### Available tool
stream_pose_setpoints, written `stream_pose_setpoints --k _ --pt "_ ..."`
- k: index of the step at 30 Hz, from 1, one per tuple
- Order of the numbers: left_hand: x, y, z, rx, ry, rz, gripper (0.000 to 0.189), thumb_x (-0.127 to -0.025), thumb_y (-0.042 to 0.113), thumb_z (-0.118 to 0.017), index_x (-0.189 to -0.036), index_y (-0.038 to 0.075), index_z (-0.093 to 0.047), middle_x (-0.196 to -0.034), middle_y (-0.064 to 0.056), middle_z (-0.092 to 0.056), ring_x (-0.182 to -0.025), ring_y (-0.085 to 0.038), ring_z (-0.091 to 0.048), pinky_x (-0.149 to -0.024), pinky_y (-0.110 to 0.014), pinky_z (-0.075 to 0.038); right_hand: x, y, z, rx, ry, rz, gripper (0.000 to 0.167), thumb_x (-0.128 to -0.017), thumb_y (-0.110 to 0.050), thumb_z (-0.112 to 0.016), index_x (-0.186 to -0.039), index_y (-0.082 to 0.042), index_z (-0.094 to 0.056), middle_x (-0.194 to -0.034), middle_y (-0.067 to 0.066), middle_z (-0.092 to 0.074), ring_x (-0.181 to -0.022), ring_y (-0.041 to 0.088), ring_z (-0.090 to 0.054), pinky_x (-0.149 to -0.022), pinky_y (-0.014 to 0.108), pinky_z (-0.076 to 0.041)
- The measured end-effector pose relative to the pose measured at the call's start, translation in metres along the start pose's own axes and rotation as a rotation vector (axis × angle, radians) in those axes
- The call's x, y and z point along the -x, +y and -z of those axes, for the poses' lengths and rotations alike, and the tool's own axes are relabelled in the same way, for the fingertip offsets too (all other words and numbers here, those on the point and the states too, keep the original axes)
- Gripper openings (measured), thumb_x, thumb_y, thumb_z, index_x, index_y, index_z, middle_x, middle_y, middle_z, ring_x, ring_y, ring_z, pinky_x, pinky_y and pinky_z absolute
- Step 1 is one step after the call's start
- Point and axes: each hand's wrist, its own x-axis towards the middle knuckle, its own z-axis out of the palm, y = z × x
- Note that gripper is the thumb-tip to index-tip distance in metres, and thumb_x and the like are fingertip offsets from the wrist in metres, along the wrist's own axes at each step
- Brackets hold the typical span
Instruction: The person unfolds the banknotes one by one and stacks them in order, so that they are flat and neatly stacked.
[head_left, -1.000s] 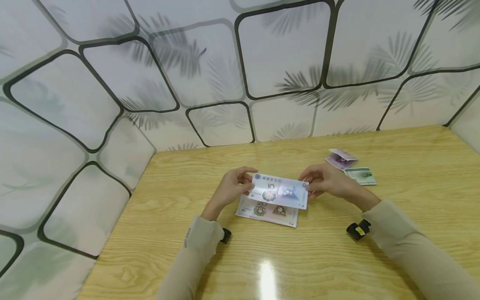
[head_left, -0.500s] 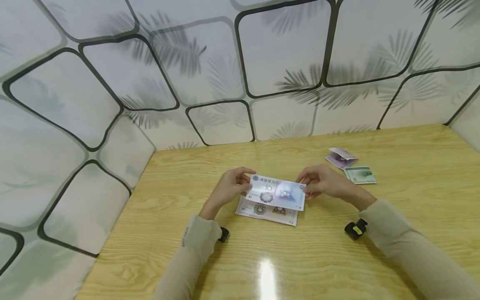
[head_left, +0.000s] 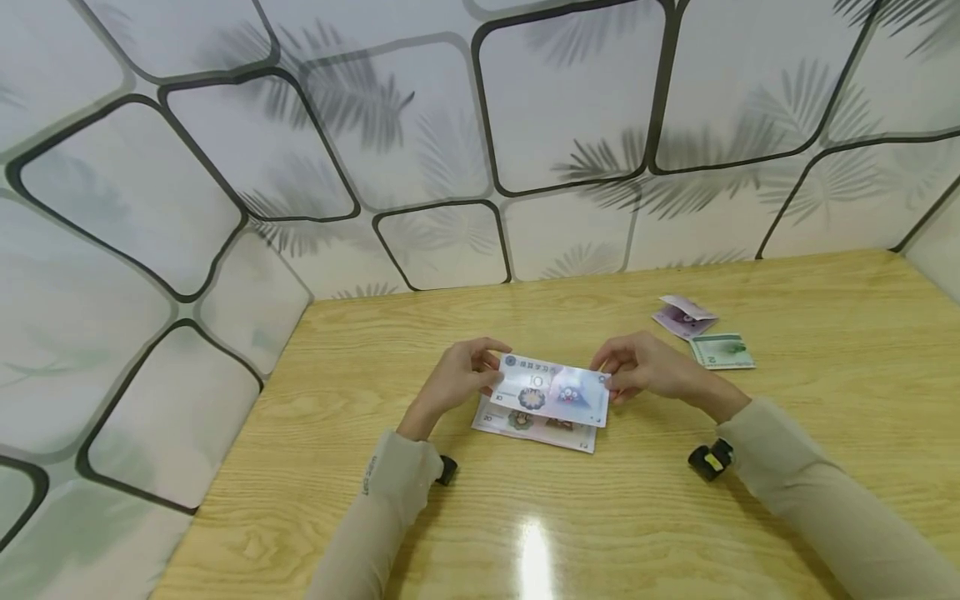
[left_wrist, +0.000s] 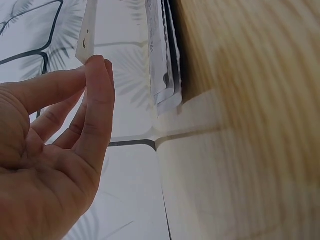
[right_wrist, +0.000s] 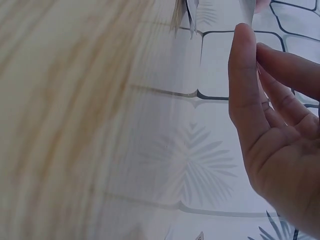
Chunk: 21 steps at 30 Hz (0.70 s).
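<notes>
A pale blue-violet play banknote point(head_left: 553, 389) marked 10 is held up flat between both hands. The left hand point(head_left: 460, 377) pinches its left end between thumb and fingers; in the left wrist view the note's edge point(left_wrist: 88, 35) shows at those fingertips. At the opposite end, the right hand point(head_left: 651, 365) pinches the note too. Beneath it on the table lies a pinkish banknote point(head_left: 534, 428) marked 20, partly covered from above. Seen edge-on in the left wrist view, this makes a small stack of notes point(left_wrist: 165, 55), apart from the held one.
Behind the right hand lie a folded purple note point(head_left: 684, 318), half unfolded, and a folded green note point(head_left: 722, 351). The wooden table point(head_left: 337, 517) meets a patterned wall covering point(head_left: 562, 225) at its back and left. Black wrist cameras hang under both sleeves.
Both hands have shifted slightly left and lower, carrying the 10 note with them, and it hides more of the 20 note. The folded notes stay put.
</notes>
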Motion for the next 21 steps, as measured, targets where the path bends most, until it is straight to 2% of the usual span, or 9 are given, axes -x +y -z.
stream_pose_setpoints --k 9,21 --pt "0.0007 -0.0018 0.0011 0.009 -0.023 0.040 0.035 -0.093 -0.012 -0.063 -0.129 -0.009 -0.062 -0.094 -0.016 -0.064 -0.073 -0.018 -0.063 -0.065 -0.033 -0.062 -0.0049 0.0013 -0.0021 -0.010 -0.027 -0.036 0.024 -0.090 0.016 -0.058 -0.113 0.021 -0.056 -0.087 0.012 -0.067 -0.074 0.015 -0.067 -0.068 0.032 -0.062" --pt "0.0016 -0.0011 0.0009 -0.008 -0.053 0.070 0.032 -0.094 -0.010 -0.064 -0.126 -0.009 -0.064 -0.095 -0.015 -0.065 -0.076 -0.018 -0.062 -0.064 -0.032 -0.061 -0.0071 0.0005 -0.0060 0.045 -0.066 -0.053 0.021 -0.089 0.017 -0.059 -0.110 0.019 -0.059 -0.085 0.010 -0.066 -0.072 0.016 -0.068 -0.065 0.030 -0.062"
